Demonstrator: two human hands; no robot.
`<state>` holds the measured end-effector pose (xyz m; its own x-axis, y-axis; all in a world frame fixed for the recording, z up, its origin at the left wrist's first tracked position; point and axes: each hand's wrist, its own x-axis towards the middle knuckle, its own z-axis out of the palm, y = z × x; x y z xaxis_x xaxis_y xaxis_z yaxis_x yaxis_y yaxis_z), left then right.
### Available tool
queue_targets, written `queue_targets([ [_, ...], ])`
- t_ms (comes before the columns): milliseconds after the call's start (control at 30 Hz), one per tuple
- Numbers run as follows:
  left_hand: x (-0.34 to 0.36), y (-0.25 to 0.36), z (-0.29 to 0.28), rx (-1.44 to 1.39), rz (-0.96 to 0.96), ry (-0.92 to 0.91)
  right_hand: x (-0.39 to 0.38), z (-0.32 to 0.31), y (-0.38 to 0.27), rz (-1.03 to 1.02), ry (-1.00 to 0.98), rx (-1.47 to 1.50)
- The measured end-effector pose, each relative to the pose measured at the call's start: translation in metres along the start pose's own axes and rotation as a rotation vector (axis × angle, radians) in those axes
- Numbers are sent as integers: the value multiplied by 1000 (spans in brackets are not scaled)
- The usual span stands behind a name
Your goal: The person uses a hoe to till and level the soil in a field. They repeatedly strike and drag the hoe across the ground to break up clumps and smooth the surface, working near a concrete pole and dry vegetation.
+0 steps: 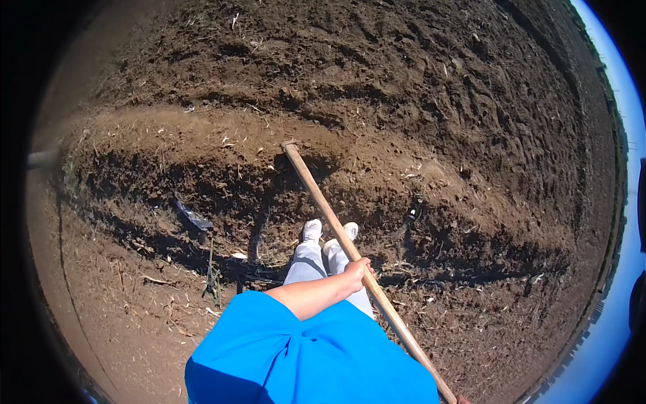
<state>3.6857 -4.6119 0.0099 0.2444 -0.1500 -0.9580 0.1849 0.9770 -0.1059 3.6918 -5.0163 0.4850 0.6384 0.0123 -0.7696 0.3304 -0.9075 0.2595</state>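
Note:
A long-handled hoe (396,318) slants across the view from the lower right up to the raised soil ahead of my feet. Its pale wooden handle passes through my left hand (359,269), which is closed around it in front of my body. At the bottom edge, only a sliver of my right hand (463,400) shows against the handle's rear end; most of its fingers are cut off by the frame. The hoe's head (289,144) meets the ridge of loose brown soil (222,138), and its blade is largely hidden there.
My white shoes (312,230) stand in a low furrow before the soil ridge. A crumpled piece of clear plastic (194,215) lies to the left, near a small weedy plant (212,283). Dry stalk bits are scattered about. Tilled ground (417,60) stretches beyond the ridge.

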Motion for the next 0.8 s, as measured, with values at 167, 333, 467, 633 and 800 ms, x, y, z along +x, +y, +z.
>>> queue_targets([
  [167, -13, -26, -13, -53, -207, -46, 17, 51, 66, 12, 193, 2],
  [333, -24, 78, -20, -153, 18, 48, 130, 29, -32, -126, 492, -67],
  [467, -43, 192, -31, -406, 334, 61, 252, 7, -123, -296, 544, 14],
  [633, -59, 266, 15, -375, 685, 58, 343, -92, -285, -673, 442, 127],
  [800, -22, 296, 92, -293, 807, 141, 390, -166, -330, -818, 463, 148],
])
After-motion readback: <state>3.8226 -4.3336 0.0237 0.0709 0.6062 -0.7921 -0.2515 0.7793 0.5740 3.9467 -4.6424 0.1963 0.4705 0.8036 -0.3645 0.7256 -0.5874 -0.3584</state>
